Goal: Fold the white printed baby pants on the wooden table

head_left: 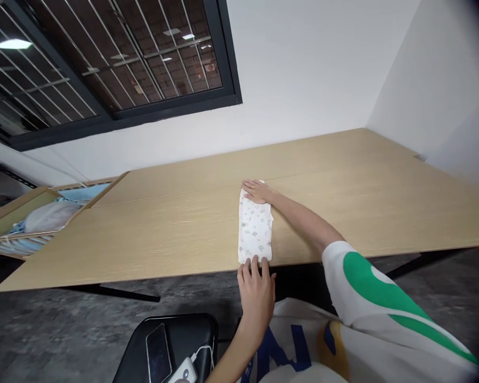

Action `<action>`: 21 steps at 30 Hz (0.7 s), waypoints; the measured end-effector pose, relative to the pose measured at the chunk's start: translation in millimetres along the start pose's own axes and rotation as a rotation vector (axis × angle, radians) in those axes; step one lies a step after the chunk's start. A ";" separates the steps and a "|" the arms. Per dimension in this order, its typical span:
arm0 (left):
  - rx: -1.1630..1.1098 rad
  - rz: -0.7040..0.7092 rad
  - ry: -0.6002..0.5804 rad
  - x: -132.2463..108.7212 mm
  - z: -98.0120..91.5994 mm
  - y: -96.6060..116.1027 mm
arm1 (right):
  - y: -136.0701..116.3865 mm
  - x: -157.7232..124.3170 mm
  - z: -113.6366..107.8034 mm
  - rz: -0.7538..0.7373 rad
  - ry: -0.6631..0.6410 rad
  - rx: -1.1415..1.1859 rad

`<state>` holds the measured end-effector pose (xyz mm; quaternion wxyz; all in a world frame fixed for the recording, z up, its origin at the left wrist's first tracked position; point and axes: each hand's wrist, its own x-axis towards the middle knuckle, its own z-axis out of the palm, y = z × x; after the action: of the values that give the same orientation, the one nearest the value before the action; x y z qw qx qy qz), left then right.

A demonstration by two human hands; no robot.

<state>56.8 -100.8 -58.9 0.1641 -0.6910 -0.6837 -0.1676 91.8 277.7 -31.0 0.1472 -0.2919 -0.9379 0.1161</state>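
One folded cloth (pixel 255 231), left hand (pixel 257 292) at its near edge, right hand (pixel 258 192) atop, fingers (pixel 256 267) slightly spread.

On the pale, wood-toned counter (pixel 163 229), a folded, patterned white cloth (pixel 255 229) is laid, its near end by the front edge.

This is a plain indoor room, home or workroom unclear: a white wall (pixel 303 80) with a barred window (pixel 151 58) rises behind the table (pixel 175 229), a crib-like wooden frame (pixel 19 206) stands left of it, a black seat (pixel 193 332) before it.
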 end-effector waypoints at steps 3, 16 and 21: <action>-0.113 0.111 -0.058 2.0 -10.5 -16.9 | -28.8 -36.2 -12.3 -0.098 0.067 -0.012; -0.589 0.303 -0.036 17.5 -24.2 -85.9 | -171.4 -246.1 -8.5 -0.364 0.008 -0.135; -0.781 0.217 0.259 11.8 -31.3 -78.6 | -189.5 -254.4 -39.5 -0.325 0.068 -0.011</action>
<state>-21.9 -103.7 -25.8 -0.0089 -0.7423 -0.4660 -0.4814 208.1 -17.2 10.3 0.1943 -0.1408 -0.9678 0.0756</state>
